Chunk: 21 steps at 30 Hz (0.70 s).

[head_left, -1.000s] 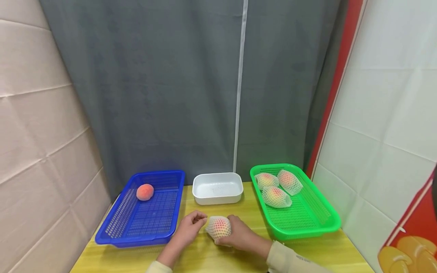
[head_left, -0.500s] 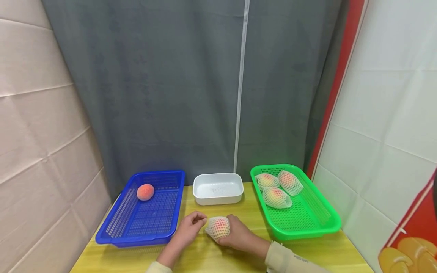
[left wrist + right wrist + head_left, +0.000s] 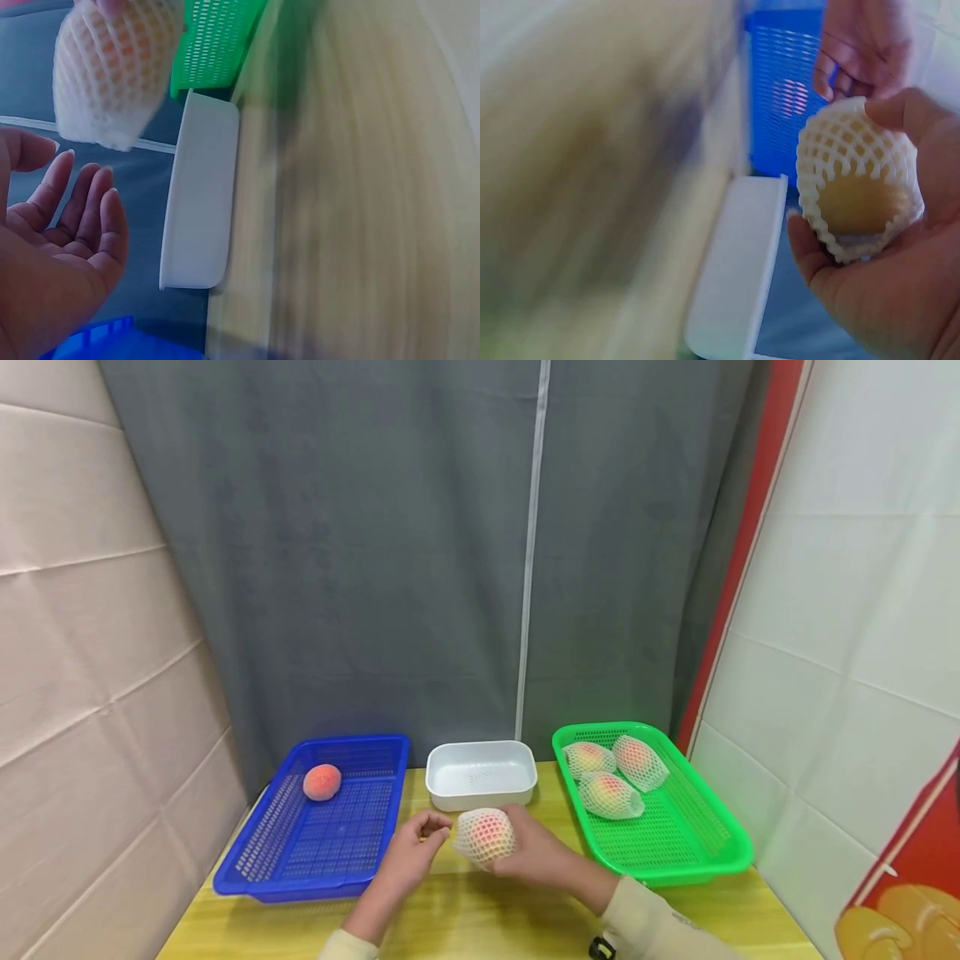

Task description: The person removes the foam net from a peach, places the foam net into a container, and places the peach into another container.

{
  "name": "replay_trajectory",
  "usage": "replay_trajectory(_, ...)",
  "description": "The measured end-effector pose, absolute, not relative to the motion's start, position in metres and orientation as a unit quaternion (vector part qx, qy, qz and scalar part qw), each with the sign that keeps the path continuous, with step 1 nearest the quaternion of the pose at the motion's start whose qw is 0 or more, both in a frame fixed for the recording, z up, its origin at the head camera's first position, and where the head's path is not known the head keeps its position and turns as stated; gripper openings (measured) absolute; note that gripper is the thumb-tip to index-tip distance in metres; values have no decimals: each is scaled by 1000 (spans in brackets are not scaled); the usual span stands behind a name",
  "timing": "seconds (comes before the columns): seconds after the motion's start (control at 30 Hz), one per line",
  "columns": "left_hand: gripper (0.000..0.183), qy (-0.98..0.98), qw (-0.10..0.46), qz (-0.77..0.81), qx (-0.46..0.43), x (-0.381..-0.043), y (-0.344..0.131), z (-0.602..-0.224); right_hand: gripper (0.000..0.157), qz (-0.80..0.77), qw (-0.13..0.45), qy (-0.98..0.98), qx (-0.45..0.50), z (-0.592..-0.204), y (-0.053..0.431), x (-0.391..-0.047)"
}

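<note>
A peach in a white foam net (image 3: 486, 837) is held up over the table in front of the white tray. My right hand (image 3: 531, 852) grips it from the right, thumb and fingers around the net. The right wrist view shows the net's open end, with the yellow fruit (image 3: 862, 204) inside. My left hand (image 3: 414, 850) is just left of the net, fingers loosely curled. In the left wrist view its palm (image 3: 56, 262) faces up below the net, apart from it and holding nothing.
At left stands a blue basket (image 3: 330, 852) with one bare peach (image 3: 322, 782). A white tray (image 3: 482, 802) sits at the back middle. The green basket (image 3: 697, 827) at right holds several netted peaches (image 3: 611, 796). A grey curtain (image 3: 390, 568) hangs behind the yellow wooden table (image 3: 465, 927).
My right hand has lifted the netted peach up and slightly away from me, closer to the white tray. My left hand has risen a little beside it.
</note>
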<state>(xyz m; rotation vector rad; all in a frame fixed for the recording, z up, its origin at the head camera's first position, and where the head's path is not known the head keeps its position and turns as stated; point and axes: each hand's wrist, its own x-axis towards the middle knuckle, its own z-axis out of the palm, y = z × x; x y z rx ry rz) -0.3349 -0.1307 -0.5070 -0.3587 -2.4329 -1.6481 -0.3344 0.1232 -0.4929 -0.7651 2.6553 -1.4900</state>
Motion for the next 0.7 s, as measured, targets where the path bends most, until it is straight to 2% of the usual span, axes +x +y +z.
replay_trajectory(0.27, 12, -790, 73, -590, -146, -335, -137, -498, 83, -442, 27, 835, -326, -460, 141, -337)
replay_trajectory(0.47, 15, -774, 58, -599, -194, -329, -139, -493, 80, -432, 34, 829, -352, -448, 147, -337)
replay_trajectory(0.7, 30, -730, 53, -623, -276, -325, -139, -488, 82, -438, 56, 819, -367, -445, 149, -334)
